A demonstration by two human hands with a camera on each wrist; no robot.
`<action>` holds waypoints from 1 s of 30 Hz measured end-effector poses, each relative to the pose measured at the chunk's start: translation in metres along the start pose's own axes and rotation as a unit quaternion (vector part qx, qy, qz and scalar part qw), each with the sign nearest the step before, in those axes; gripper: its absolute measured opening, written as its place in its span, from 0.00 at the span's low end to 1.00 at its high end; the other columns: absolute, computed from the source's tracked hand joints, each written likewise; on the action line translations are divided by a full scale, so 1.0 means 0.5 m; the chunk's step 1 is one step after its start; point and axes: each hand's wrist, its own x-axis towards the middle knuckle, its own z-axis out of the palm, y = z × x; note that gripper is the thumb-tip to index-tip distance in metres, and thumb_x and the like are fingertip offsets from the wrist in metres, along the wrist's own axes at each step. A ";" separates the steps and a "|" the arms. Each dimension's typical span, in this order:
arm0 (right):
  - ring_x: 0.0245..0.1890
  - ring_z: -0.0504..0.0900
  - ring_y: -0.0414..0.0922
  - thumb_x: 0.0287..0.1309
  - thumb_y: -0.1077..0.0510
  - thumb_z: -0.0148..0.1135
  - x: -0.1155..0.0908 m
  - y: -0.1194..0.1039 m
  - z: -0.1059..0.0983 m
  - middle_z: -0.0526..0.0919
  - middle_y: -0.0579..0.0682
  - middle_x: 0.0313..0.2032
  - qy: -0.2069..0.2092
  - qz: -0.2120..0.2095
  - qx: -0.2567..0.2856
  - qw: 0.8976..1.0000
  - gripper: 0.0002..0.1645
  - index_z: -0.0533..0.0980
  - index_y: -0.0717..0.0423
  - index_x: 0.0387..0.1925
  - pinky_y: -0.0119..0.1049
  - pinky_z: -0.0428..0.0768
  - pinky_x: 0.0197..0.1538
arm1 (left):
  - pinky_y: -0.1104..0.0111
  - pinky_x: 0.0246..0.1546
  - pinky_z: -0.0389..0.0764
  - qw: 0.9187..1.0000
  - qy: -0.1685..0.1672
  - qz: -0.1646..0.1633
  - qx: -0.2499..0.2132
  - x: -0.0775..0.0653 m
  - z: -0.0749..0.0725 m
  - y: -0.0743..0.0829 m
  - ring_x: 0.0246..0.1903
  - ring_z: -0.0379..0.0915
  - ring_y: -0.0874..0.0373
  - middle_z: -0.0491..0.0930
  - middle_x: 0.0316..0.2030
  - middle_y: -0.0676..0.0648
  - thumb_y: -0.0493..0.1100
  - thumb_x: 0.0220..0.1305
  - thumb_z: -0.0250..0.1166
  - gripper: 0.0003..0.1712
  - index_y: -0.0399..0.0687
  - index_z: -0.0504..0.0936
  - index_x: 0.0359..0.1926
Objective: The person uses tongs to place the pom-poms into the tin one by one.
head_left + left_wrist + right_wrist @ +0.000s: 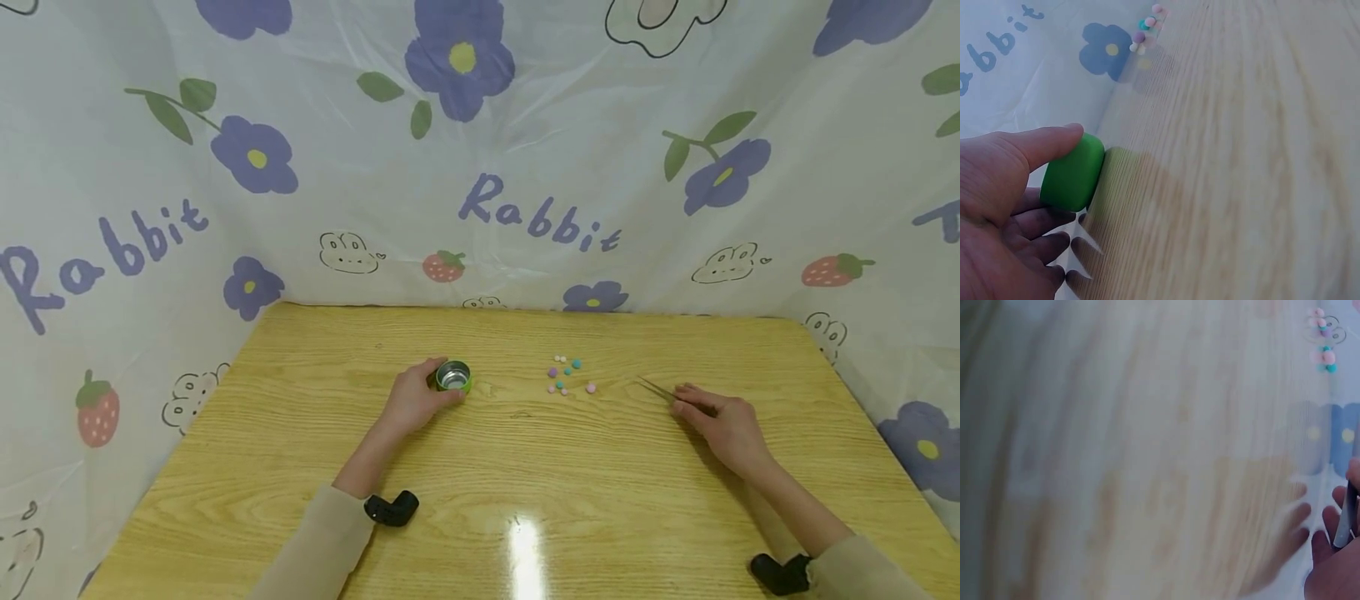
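My left hand (412, 400) holds a small round green tin (465, 384) with a silvery inside, thumb on the near side and fingers round the far side. In the left wrist view the tin (1074, 172) stands on the table between thumb and fingers. Pinched in my right hand (723, 421) is a pair of thin metal tweezers (655, 387), tips pointing left. Several small pom-pom-like balls, among them a purple ball (552, 372), a blue ball (576, 364) and a pink ball (591, 388), lie between the hands. The right wrist view shows only the tweezers' rear end (1343, 530).
The wood-grain table (450, 483) reaches back to a white cloth (360, 167) printed with flowers, strawberries and lettering. Black straps with small devices sit on both wrists, the left device (392, 508) and the right device (780, 575).
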 end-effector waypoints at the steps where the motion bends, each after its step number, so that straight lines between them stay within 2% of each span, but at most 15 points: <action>1: 0.61 0.80 0.49 0.70 0.55 0.66 0.001 -0.006 0.001 0.83 0.62 0.56 0.000 0.000 0.000 1.000 0.20 0.83 0.66 0.55 0.10 0.67 0.47 | 0.47 0.68 0.67 1.000 0.000 -0.001 0.001 0.000 0.001 0.000 0.71 0.61 0.36 0.69 0.69 0.31 0.45 0.63 0.75 0.42 0.34 0.69 0.73; 3: 0.57 0.81 0.60 0.71 0.55 0.66 0.003 -0.017 0.005 0.84 0.63 0.55 -0.002 0.002 -0.001 1.000 0.20 0.83 0.65 0.56 0.14 0.72 0.43 | 0.47 0.67 0.68 1.000 -0.001 -0.004 0.004 0.001 0.001 -0.001 0.71 0.61 0.36 0.69 0.69 0.31 0.46 0.63 0.75 0.42 0.35 0.69 0.73; 4: 0.55 0.82 0.61 0.71 0.54 0.65 0.005 -0.022 0.007 0.84 0.63 0.54 -0.005 0.003 -0.003 1.000 0.20 0.83 0.65 0.56 0.16 0.74 0.40 | 0.47 0.67 0.68 1.000 -0.001 -0.005 0.004 0.001 0.002 -0.001 0.71 0.61 0.36 0.69 0.69 0.31 0.46 0.63 0.75 0.42 0.35 0.69 0.73; 8: 0.39 0.84 0.50 0.71 0.53 0.65 0.014 -0.040 0.013 0.86 0.63 0.50 -0.023 0.016 0.002 1.000 0.21 0.83 0.64 0.57 0.29 0.77 0.31 | 0.48 0.65 0.71 1.000 0.002 -0.007 0.002 0.002 0.003 0.001 0.68 0.66 0.37 0.73 0.66 0.31 0.45 0.63 0.75 0.41 0.35 0.70 0.72; 11: 0.33 0.83 0.43 0.72 0.53 0.64 0.023 -0.050 0.015 0.87 0.62 0.46 -0.031 0.020 0.018 0.999 0.22 0.83 0.65 0.57 0.31 0.79 0.31 | 0.48 0.63 0.73 1.000 0.002 -0.004 -0.003 0.003 0.005 0.003 0.66 0.69 0.37 0.75 0.64 0.32 0.45 0.63 0.75 0.41 0.34 0.70 0.72; 14: 0.34 0.85 0.42 0.72 0.54 0.64 0.031 -0.058 0.017 0.89 0.59 0.40 -0.032 0.018 0.032 0.999 0.21 0.82 0.67 0.56 0.31 0.81 0.32 | 0.48 0.62 0.74 1.000 0.002 -0.002 -0.008 0.003 0.007 0.004 0.65 0.70 0.38 0.75 0.64 0.32 0.44 0.63 0.75 0.41 0.35 0.70 0.72; 16: 0.28 0.84 0.43 0.72 0.56 0.64 0.035 -0.062 0.017 0.88 0.57 0.34 -0.033 0.017 0.036 0.999 0.20 0.82 0.68 0.55 0.32 0.80 0.28 | 0.48 0.61 0.74 1.000 0.002 -0.001 -0.012 0.003 0.008 0.005 0.65 0.70 0.38 0.75 0.64 0.33 0.44 0.63 0.75 0.41 0.35 0.70 0.72; 18: 0.23 0.79 0.43 0.72 0.57 0.63 0.038 -0.066 0.018 0.87 0.57 0.33 -0.034 0.016 0.037 0.999 0.18 0.82 0.67 0.55 0.33 0.76 0.24 | 0.48 0.62 0.74 1.000 0.003 0.001 -0.014 0.003 0.008 0.007 0.65 0.70 0.38 0.75 0.64 0.33 0.44 0.62 0.75 0.41 0.36 0.70 0.72; 22: 0.27 0.82 0.43 0.72 0.58 0.63 0.039 -0.073 0.019 0.88 0.58 0.38 -0.032 0.014 0.032 0.999 0.18 0.83 0.67 0.54 0.32 0.77 0.26 | 0.48 0.62 0.74 1.000 0.003 0.003 -0.014 0.001 0.009 0.006 0.65 0.70 0.39 0.76 0.64 0.34 0.44 0.63 0.75 0.41 0.37 0.70 0.72; 25: 0.40 0.87 0.48 0.72 0.58 0.63 0.039 -0.078 0.021 0.89 0.59 0.41 -0.026 0.014 0.031 0.999 0.17 0.83 0.67 0.54 0.31 0.82 0.35 | 0.48 0.62 0.74 1.000 0.004 0.004 -0.014 0.000 0.010 0.005 0.65 0.70 0.39 0.76 0.63 0.35 0.44 0.63 0.75 0.40 0.37 0.70 0.72; 30: 0.39 0.86 0.51 0.72 0.60 0.63 0.040 -0.082 0.023 0.88 0.59 0.40 -0.019 0.010 0.036 0.999 0.16 0.82 0.69 0.53 0.29 0.80 0.33 | 0.48 0.62 0.74 1.000 0.007 0.006 -0.009 -0.002 0.011 0.003 0.64 0.71 0.39 0.77 0.62 0.35 0.45 0.63 0.75 0.40 0.37 0.70 0.72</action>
